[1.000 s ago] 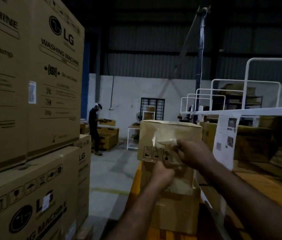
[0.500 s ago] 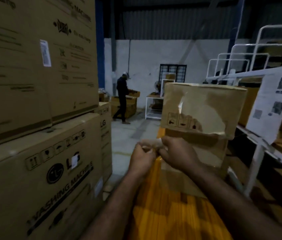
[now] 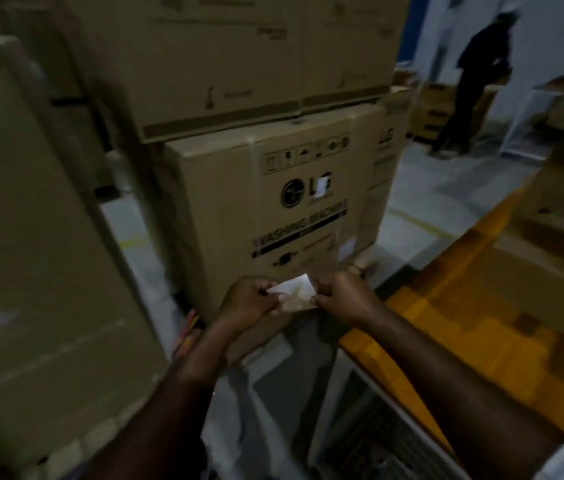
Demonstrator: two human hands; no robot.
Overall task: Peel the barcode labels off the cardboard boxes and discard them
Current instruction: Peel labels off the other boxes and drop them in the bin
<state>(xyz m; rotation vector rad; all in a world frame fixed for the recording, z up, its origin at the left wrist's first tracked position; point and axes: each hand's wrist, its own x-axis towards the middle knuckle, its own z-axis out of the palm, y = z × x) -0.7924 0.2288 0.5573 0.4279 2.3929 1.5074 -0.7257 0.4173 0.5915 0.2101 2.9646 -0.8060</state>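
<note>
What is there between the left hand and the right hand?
In the head view, a peeled label spans the gap; the left hand and the right hand each pinch one end of it.

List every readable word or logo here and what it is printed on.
"LG": front of the lower cardboard box, partly under a white sticker.
"WASHING MACHINE": same front, lower down.
Unreadable, blurred: upper box print, the sticker, the peeled label pinched by left hand and right hand.
</note>
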